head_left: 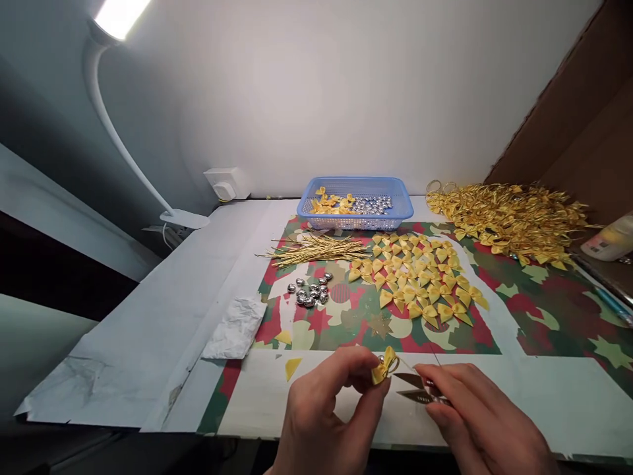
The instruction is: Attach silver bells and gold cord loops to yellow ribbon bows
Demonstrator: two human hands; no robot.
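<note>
My left hand (pixel 329 409) pinches a yellow ribbon bow (pixel 380 373) between thumb and fingertips. A small silver bell (pixel 381 359) shows at the bow's edge, and a thin cord loop (pixel 394 364) sticks out on its right. My right hand (pixel 479 412) is closed around a pair of small scissors (pixel 415 388), whose blades stand apart and point at the bow. A fine thread runs from the bow to my right fingertips. Above these fingers a thin needle-like line (pixel 435 354) sticks up.
Rows of yellow bows (pixel 420 277), silver bells (pixel 310 291) and gold cords (pixel 319 251) lie on patterned paper. Behind them stands a blue basket (pixel 404 211). A heap of gold-corded bows (pixel 519 218) is at right, near a bottle (pixel 610 239). Crumpled paper (pixel 235 328) and a lamp (pixel 119 142) are left.
</note>
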